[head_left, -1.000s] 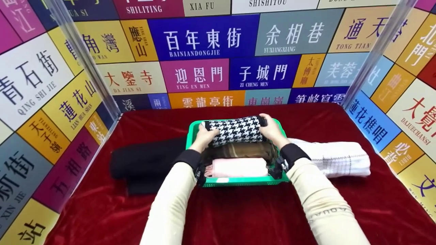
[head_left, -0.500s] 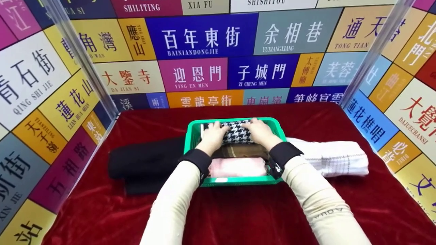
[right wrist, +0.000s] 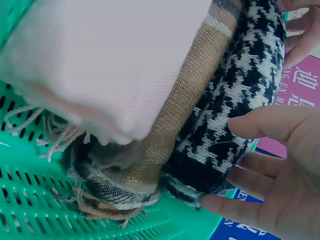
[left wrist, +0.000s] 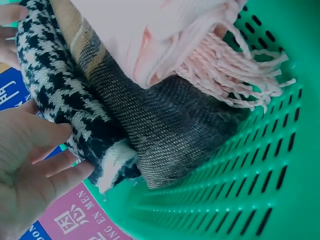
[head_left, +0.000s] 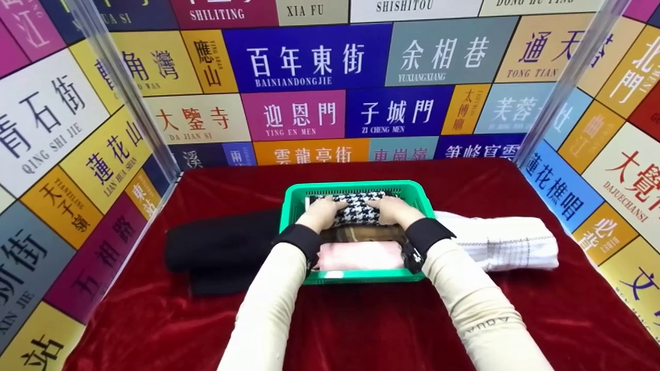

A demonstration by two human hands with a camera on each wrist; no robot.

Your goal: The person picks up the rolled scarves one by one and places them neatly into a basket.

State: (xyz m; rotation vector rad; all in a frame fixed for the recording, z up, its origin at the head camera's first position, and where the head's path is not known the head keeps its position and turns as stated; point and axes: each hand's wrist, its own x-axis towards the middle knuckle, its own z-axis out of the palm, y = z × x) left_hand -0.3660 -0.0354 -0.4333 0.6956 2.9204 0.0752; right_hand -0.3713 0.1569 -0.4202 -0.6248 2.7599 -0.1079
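A black-and-white houndstooth scarf (head_left: pixel 356 207), rolled up, lies along the back of a green basket (head_left: pixel 361 274). My left hand (head_left: pixel 322 212) rests on the left part of the roll; in the left wrist view the thumb touches its near side and extended fingertips reach its end. The right hand (head_left: pixel 394 210) lies over the right part, its fingers fairly straight against the roll in the right wrist view. A brown-and-grey scarf (left wrist: pixel 165 130) sits beside it. Nearest the front is a folded pale pink scarf (right wrist: pixel 105 60) with fringe hanging at its sides.
Folded black cloth (head_left: pixel 221 247) lies on the left of the basket and white folded cloth (head_left: pixel 505 242) on the right. Dark red velvet (head_left: pixel 361 330) covers the table. Walls with coloured sign panels (head_left: pixel 309 56) stand at the back and sides.
The houndstooth scarf has gone from above the back rim down into the basket. Both hands have moved inward from its ends onto the roll, then slightly lower.
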